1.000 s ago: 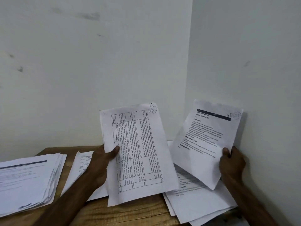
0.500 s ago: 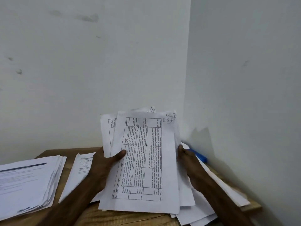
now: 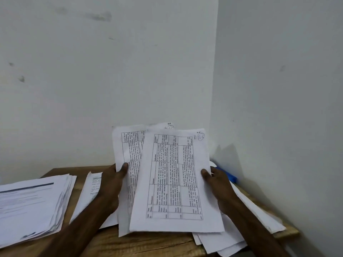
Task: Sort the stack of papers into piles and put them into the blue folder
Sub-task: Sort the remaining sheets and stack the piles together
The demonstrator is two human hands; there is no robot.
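Sheets (image 3: 174,182): left hand (image 3: 111,184) holds one, right hand (image 3: 220,190) one.

Head cam; close; faces fwd/down onto table (image 3: 139,243).

Forearms reach forward, left hand (image 3: 112,182) pinching the rear sheet (image 3: 128,147), right hand (image 3: 219,186) the front sheet (image 3: 172,182), thumbs in front

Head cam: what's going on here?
A person is sorting papers at a wooden table. The left hand grips one table-printed sheet; the right hand holds a second sheet overlapping it in front. A thick stack lies far left, a thin pile behind the left hand, a loose pile under the right. Only a corner of the blue folder shows by the wall.
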